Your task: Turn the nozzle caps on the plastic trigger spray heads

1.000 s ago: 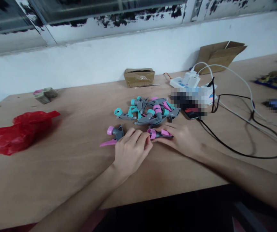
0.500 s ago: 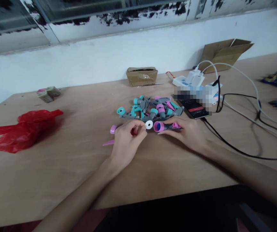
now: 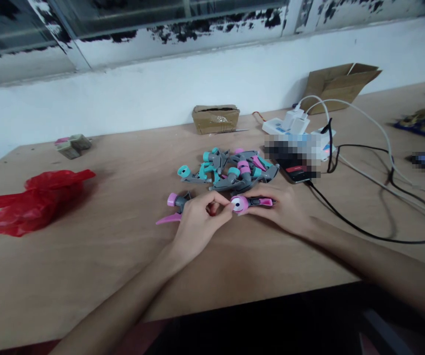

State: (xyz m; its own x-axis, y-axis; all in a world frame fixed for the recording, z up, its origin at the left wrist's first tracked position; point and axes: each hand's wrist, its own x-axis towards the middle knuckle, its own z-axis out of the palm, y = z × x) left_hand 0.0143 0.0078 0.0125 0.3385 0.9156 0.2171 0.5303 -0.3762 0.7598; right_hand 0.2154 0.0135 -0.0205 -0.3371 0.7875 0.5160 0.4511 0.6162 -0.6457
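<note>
My right hand (image 3: pixel 288 208) holds a trigger spray head (image 3: pixel 266 202) with a pink collar and pink trigger, its round opening facing left. A white ring washer (image 3: pixel 236 204) with a dark centre hole sits at the mouth of that collar. The pinched thumb and fingers of my left hand (image 3: pixel 199 222) are on the washer's left edge. Partly hidden behind my left hand lies another pink and grey spray head (image 3: pixel 177 199), its pink trigger pointing left. Beyond both hands is a pile of grey spray heads (image 3: pixel 227 182) with teal or pink collars.
On the left lies a red plastic bag (image 3: pixel 45 197), with small greyish blocks (image 3: pixel 73 146) behind it. A small cardboard box (image 3: pixel 215 120) and an open carton (image 3: pixel 336 88) stand by the wall. A phone (image 3: pixel 297 170), power strip (image 3: pixel 273 126) and looping cables (image 3: pixel 386 236) occupy the right.
My left hand has moved right, bringing the white washer from beside the pink collar to its opening. The spray head in my right hand is slightly lower in view.
</note>
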